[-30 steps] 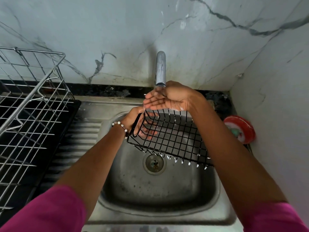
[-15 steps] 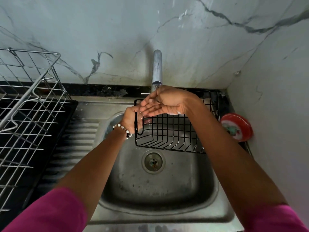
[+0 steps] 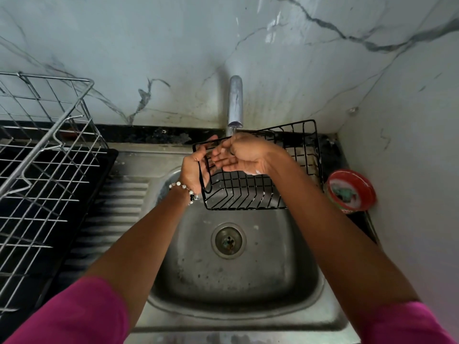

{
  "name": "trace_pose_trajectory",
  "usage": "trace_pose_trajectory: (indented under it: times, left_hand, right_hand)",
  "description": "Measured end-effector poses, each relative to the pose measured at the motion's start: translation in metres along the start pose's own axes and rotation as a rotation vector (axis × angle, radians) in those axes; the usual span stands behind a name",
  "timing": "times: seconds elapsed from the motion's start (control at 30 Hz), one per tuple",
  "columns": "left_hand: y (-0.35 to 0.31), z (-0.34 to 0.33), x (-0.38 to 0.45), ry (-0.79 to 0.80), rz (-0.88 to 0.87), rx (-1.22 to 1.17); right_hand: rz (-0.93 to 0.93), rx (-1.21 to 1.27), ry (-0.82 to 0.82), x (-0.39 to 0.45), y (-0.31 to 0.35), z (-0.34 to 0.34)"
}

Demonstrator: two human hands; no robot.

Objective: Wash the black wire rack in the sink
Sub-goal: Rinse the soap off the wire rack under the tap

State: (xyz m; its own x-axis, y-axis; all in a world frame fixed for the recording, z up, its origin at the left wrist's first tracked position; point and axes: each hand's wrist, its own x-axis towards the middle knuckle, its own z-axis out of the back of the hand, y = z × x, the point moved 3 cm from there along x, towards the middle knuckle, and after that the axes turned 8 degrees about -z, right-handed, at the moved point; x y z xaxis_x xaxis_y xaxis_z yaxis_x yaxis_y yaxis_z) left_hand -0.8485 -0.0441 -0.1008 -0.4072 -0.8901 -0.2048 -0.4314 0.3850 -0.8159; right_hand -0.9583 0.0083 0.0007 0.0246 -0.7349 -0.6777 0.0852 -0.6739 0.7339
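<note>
The black wire rack [image 3: 250, 192] hangs tilted over the back of the steel sink [image 3: 248, 276], its open side turned toward me. My left hand [image 3: 196, 167] grips the rack's left end, fingers curled round the wire. My right hand [image 3: 242, 155] is cupped with straight fingers over the rack, right under the tap [image 3: 235, 103], where a thin stream of water falls on it. My right forearm covers part of the rack's right half.
A large silver dish rack [image 3: 42, 155] stands on a black tray on the left drainboard. A round red container [image 3: 350, 191] sits in the right corner by the wall. The drain [image 3: 228, 240] lies in the basin's middle. Marble walls close off the back and right.
The rack has been turned from lying flat with its feet down to standing up with its open side toward me, and raised nearer the tap. My right hand stayed under the water.
</note>
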Motion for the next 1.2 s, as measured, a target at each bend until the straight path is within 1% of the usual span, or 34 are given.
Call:
trace_pose_trajectory:
  times: [0.2,0.3,0.43,0.5,0.6,0.67,0.73,0.83,0.97,1.07,1.13,1.2]
  left_hand:
    - [0.006,0.0,0.0,-0.08,-0.027,0.015]
    - [0.007,-0.002,-0.002,-0.073,0.008,-0.005]
    - [0.002,-0.001,-0.003,-0.092,-0.012,0.002]
    - [0.0,0.001,-0.004,-0.088,-0.013,-0.014]
    - [-0.003,0.004,-0.005,-0.083,-0.01,-0.084]
    - [-0.003,0.006,-0.004,-0.112,-0.041,-0.115]
    - [-0.003,0.008,-0.001,-0.132,-0.074,-0.144]
    - [-0.002,0.007,0.001,-0.121,-0.068,-0.186]
    - [-0.004,0.007,0.005,-0.099,-0.093,-0.145]
    - [-0.006,0.009,0.007,-0.077,-0.085,-0.126]
    - [-0.008,0.01,0.008,-0.07,-0.075,-0.115]
    - [-0.01,0.006,0.007,-0.026,-0.057,-0.107]
  right_hand:
    - [-0.014,0.158,-0.042,0.017,-0.01,-0.017]
    - [-0.094,0.141,-0.066,0.03,-0.022,-0.02]
    - [-0.112,0.124,-0.07,0.04,-0.022,-0.019]
    - [-0.124,0.087,-0.01,0.041,-0.018,-0.018]
    - [-0.173,-0.036,0.109,0.038,-0.012,-0.017]
    - [-0.204,-0.136,0.105,0.036,-0.01,-0.014]
    - [-0.183,-0.223,0.077,0.035,-0.007,-0.009]
    - [-0.15,-0.229,0.145,0.036,-0.005,-0.011]
    - [-0.09,-0.305,0.037,0.041,-0.003,-0.006]
    - [-0.07,-0.292,0.089,0.041,-0.002,-0.005]
    - [-0.089,-0.359,0.128,0.042,-0.003,-0.005]
    - [-0.102,-0.41,0.179,0.042,-0.002,-0.008]
